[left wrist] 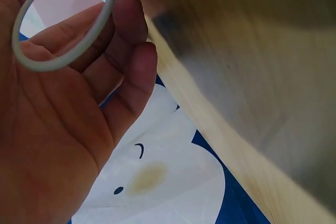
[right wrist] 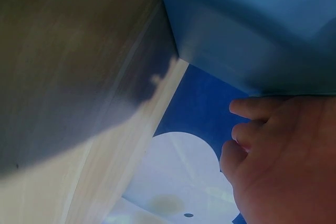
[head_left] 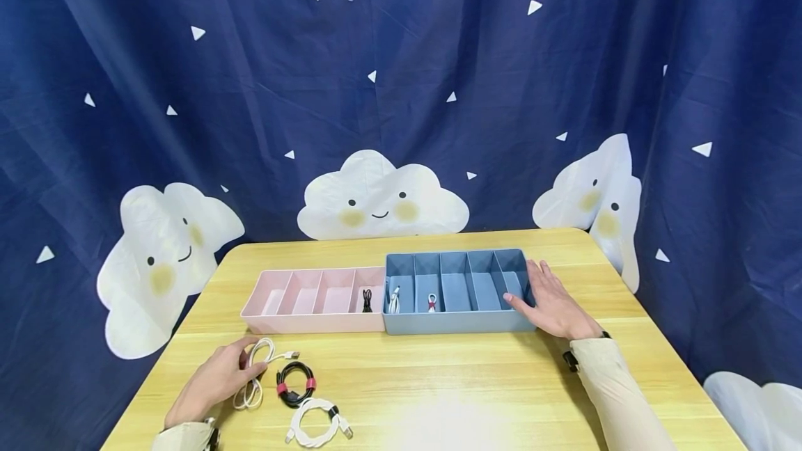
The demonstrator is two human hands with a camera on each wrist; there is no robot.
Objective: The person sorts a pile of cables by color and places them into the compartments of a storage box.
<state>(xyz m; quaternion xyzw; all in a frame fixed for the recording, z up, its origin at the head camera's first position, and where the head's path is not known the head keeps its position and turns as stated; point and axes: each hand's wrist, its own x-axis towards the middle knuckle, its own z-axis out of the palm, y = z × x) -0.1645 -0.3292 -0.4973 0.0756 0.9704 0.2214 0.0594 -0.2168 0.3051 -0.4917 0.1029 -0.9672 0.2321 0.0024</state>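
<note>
Left fingers (head_left: 243,344) pinch white cable (head_left: 269,359), slim gap to pink tray (head_left: 313,323) — right fingers (head_left: 546,272) extended at edge of blue tray (head_left: 457,323).

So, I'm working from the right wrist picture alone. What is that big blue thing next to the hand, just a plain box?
Observer: No, the blue organizer is split into five slots in a row.

Visitor: Oh! Is anything sitting inside it?

Observer: Yes, a white cable bundle lies in its leftmost slot.

Visitor: And the other hand, which I can't see at all, what is it up to?

Observer: The left hand holds a loosely looped white cable.
</note>
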